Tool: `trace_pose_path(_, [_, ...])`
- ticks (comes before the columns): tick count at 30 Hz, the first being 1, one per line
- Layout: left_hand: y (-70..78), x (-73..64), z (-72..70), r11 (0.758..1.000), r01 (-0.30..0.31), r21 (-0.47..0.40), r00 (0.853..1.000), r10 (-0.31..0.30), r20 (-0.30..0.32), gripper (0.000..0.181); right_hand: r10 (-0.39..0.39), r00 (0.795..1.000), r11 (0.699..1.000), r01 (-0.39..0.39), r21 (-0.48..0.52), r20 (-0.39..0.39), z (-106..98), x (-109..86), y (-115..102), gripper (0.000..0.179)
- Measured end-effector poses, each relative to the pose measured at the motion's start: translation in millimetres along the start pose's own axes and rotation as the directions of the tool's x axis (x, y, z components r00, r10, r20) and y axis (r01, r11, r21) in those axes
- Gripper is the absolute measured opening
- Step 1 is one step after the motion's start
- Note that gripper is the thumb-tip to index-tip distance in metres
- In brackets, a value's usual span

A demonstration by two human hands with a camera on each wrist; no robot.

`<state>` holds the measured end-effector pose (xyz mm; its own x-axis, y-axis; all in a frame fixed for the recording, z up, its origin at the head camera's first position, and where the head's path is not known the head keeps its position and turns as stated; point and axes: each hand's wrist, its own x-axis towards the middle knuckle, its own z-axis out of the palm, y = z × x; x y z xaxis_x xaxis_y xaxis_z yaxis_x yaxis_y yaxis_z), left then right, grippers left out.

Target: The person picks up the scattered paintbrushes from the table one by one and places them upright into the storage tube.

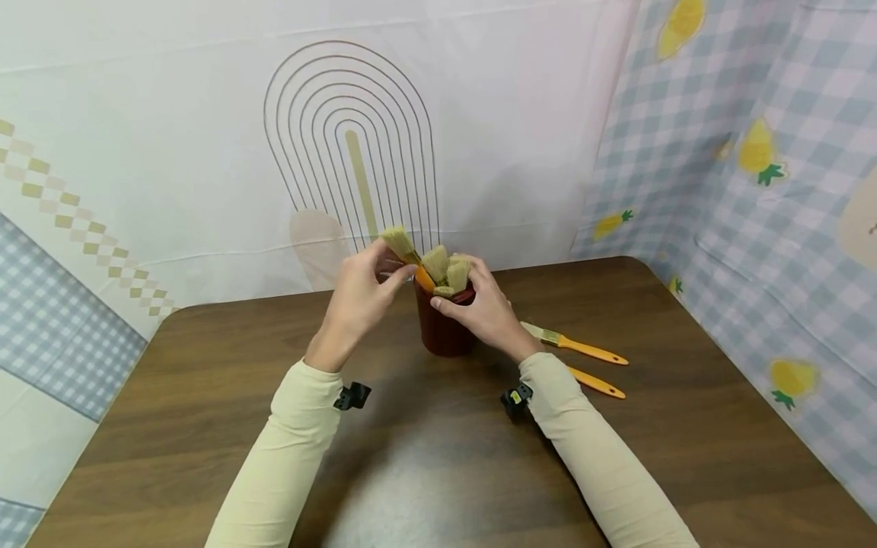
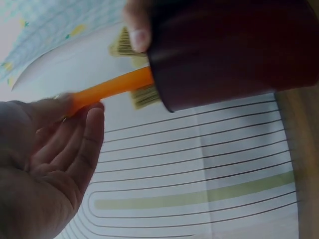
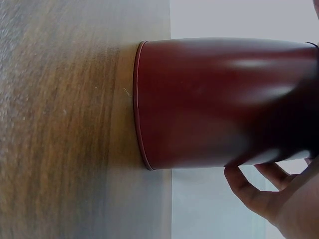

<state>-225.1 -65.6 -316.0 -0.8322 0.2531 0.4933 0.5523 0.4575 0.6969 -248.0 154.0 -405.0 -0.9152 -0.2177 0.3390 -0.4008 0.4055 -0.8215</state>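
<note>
A dark red cylindrical cup (image 1: 445, 331) stands upright on the table, with several pale bristle heads (image 1: 435, 262) sticking out of its top. My left hand (image 1: 359, 293) pinches a paintbrush (image 2: 114, 87) between thumb and fingers near its bristle end. The brush tilts to the left, bristles up, and its orange handle runs down past the cup's rim. My right hand (image 1: 488, 308) grips the cup around its upper side, the thumb at the near rim. In the right wrist view, the fingers of that hand (image 3: 279, 199) lie along the cup's wall.
Two paintbrushes with yellow-orange handles, an upper one (image 1: 589, 350) and a lower one (image 1: 597, 383), lie on the brown wooden table (image 1: 205, 426) right of the cup. A white patterned cloth (image 1: 521, 137) hangs behind the table, and a checked cloth with pineapples (image 1: 726, 228) hangs at the right.
</note>
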Motion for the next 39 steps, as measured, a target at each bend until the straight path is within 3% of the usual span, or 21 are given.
trace_pose_path(5, [-8.9,1.4,7.3,0.994,-0.027,0.107,0.991,0.012,0.135,0.024,-0.002,1.0,1.0,0.002,0.002,-0.006,0.1,0.9,0.5,0.073])
trace_pose_path(8, [-15.4,1.3,12.1,0.992,-0.045,0.12,0.983,0.022,0.184,0.023,-0.002,1.0,1.0,0.002,-0.002,-0.007,0.5,0.7,0.1,0.072])
trace_pose_path(19, [-25.0,0.1,15.2,0.992,-0.11,0.064,0.987,0.102,0.123,0.015,-0.001,1.0,1.0,0.001,-0.014,-0.015,0.3,2.5,-2.0,0.072])
trace_pose_path(26, [-23.4,-5.4,3.0,0.998,-0.042,-0.037,0.996,0.045,0.075,0.027,0.009,1.0,1.0,-0.009,0.011,0.0,-2.0,-2.0,-1.1,0.072])
trace_pose_path(31, [-39.7,-16.8,-1.1,0.997,0.046,-0.067,0.994,-0.039,0.106,0.043,0.04,0.999,0.999,-0.041,0.021,0.036,-1.7,-6.7,-4.8,0.069])
trace_pose_path(35, [-58.8,-27.7,4.8,0.99,0.142,-0.017,0.976,-0.137,0.169,0.065,0.018,0.993,1.0,-0.018,0.002,0.114,0.7,-7.9,-12.7,0.072])
trace_pose_path(39, [-68.9,-32.7,19.8,0.982,0.182,0.055,0.951,-0.19,0.243,0.09,0.01,0.985,1.0,-0.01,0.003,0.172,1.6,-8.1,-22.5,0.102])
